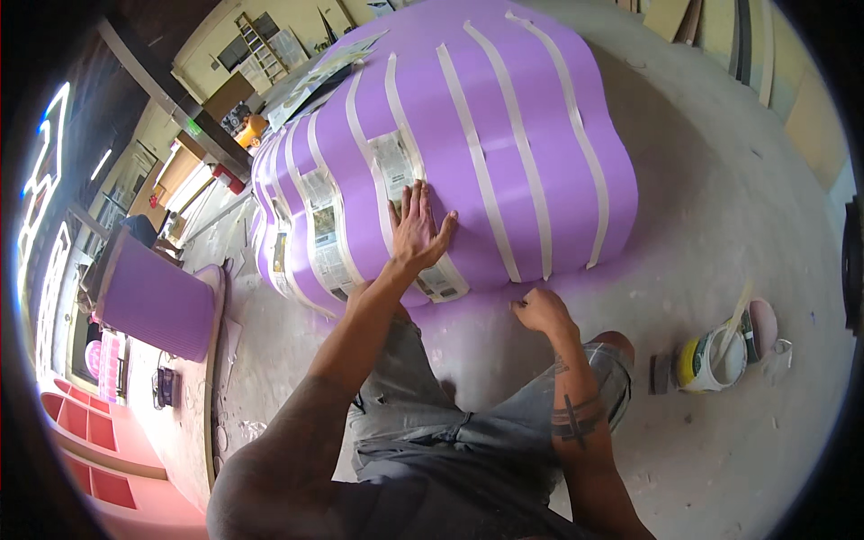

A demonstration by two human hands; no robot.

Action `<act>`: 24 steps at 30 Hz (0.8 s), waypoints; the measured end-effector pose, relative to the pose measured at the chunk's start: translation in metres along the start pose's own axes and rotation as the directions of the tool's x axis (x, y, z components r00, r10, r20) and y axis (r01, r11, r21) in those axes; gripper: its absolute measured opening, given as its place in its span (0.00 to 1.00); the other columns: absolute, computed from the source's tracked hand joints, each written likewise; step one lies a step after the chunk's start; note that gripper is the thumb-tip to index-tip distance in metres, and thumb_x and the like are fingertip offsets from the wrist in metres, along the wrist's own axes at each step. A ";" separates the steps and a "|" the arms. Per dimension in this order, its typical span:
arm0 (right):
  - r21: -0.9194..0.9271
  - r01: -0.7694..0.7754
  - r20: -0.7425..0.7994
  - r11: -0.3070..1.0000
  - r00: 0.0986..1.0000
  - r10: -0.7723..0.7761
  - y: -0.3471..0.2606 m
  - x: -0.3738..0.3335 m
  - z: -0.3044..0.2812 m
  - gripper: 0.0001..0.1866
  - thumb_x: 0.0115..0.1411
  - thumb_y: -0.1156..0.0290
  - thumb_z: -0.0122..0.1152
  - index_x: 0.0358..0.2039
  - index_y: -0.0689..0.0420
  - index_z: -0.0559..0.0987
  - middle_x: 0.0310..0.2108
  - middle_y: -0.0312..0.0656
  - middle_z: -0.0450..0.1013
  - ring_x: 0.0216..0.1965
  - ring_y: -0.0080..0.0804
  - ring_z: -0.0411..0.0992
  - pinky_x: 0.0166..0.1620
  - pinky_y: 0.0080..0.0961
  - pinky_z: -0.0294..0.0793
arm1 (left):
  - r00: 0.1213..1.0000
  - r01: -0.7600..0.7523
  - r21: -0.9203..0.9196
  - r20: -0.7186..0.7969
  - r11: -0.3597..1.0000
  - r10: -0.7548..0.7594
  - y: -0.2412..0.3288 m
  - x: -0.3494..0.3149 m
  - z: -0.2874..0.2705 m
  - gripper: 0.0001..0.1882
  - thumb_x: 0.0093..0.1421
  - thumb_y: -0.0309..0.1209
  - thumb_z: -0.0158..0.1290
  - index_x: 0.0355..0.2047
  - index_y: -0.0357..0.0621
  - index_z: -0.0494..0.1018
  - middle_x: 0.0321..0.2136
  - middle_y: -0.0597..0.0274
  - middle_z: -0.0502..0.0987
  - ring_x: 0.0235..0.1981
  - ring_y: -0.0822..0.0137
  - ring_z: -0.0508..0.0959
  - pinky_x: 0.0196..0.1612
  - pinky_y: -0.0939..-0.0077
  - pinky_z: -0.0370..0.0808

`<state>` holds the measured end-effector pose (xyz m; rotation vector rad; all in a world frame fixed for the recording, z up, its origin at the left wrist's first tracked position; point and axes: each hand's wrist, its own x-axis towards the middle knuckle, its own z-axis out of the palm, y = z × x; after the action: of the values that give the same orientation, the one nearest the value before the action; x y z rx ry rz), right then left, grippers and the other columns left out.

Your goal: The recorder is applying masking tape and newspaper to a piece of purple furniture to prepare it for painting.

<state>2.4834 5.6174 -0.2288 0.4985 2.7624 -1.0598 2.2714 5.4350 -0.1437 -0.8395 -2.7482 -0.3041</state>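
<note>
Left hand (416, 236): open, fingers extended and thumb out to the side, pressed flat against the masked front of the large purple form (551, 162). I see it gripping nothing. It lies over a column of newspaper (391, 162) set between two pale tape strips (497, 220); paper shows above the fingertips and again below the wrist.

Right hand (543, 312): fingers curled in, near the form's lower edge, below the ends of the tape strips. From my feed I cannot tell how tightly it is closed or whether it has hold of anything.

Position of form: directly ahead of the wearer's knees, on the grey floor (720, 225). To the left I note a second papered column (326, 225); to the right of the left hand, three strips run with bare purple between.

Surroundings: a bucket (711, 360) with a long handle leaning in it stands at right, a dark block (660, 373) just beside it.
</note>
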 end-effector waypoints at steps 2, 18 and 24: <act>-0.002 -0.017 0.011 1.000 1.000 0.017 -0.004 0.004 -0.003 0.24 0.60 0.52 0.63 0.27 0.65 0.84 0.27 0.57 0.79 0.33 0.56 0.78 0.43 0.45 0.76 | 0.998 -0.054 0.189 0.027 0.981 0.049 -0.006 0.008 -0.006 0.53 0.65 0.67 0.29 0.73 0.31 0.41 0.75 0.44 0.42 0.76 0.48 0.37 0.75 0.48 0.29; 0.010 0.397 -0.006 0.918 0.918 -0.397 -0.072 0.023 0.058 0.21 0.61 0.56 0.59 0.25 0.64 0.83 0.28 0.59 0.78 0.34 0.59 0.79 0.44 0.49 0.78 | 0.999 -0.049 0.158 -0.012 0.986 0.051 -0.021 0.043 -0.036 0.48 0.66 0.66 0.32 0.69 0.35 0.59 0.75 0.45 0.41 0.76 0.45 0.35 0.74 0.44 0.26; 0.113 0.415 0.102 0.903 0.899 -0.426 -0.114 0.014 0.072 0.24 0.62 0.53 0.56 0.26 0.63 0.83 0.28 0.61 0.77 0.35 0.60 0.78 0.44 0.50 0.77 | 0.996 -0.079 0.008 0.032 0.997 0.078 -0.029 0.011 -0.027 0.46 0.68 0.62 0.29 0.73 0.36 0.47 0.75 0.49 0.46 0.76 0.49 0.37 0.74 0.45 0.25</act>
<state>2.4310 5.4936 -0.2147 -0.1708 2.7836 -1.2521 2.2512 5.4098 -0.1181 -0.9552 -2.7353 -0.2643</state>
